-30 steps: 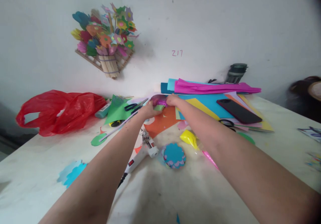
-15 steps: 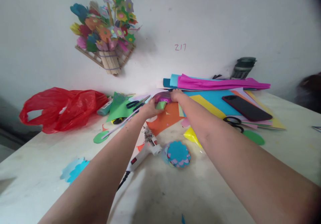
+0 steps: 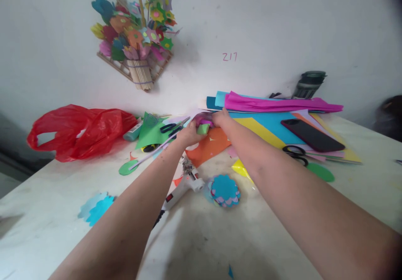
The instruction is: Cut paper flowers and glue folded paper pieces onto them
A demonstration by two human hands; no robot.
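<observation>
Both arms stretch forward to a shiny purple packet (image 3: 204, 118) at the back of the table; its exact kind is unclear. My left hand (image 3: 189, 134) is closed at its left side, with the thumb by a light green piece of paper (image 3: 203, 129). At the packet's right end, my right hand (image 3: 220, 118) is closed, its fingers partly hidden. An orange sheet (image 3: 209, 147) with cut-outs lies just in front of the hands. Scissors (image 3: 172, 127) rest left of my left hand. Below it is a white glue gun (image 3: 185, 186), partly covered by my left forearm.
A red plastic bag (image 3: 81, 133) lies at left. Scalloped blue paper pieces (image 3: 225, 190) are stacked mid-table. Right of my hands are coloured sheets (image 3: 270, 125), a phone (image 3: 312, 134) and black-handled scissors (image 3: 295, 153). Rolled magenta sheets (image 3: 279, 104) lie along the wall.
The whole view has shifted slightly, so things appear a little to the right. Both hands stay at the purple packet, with only slight finger movement.
</observation>
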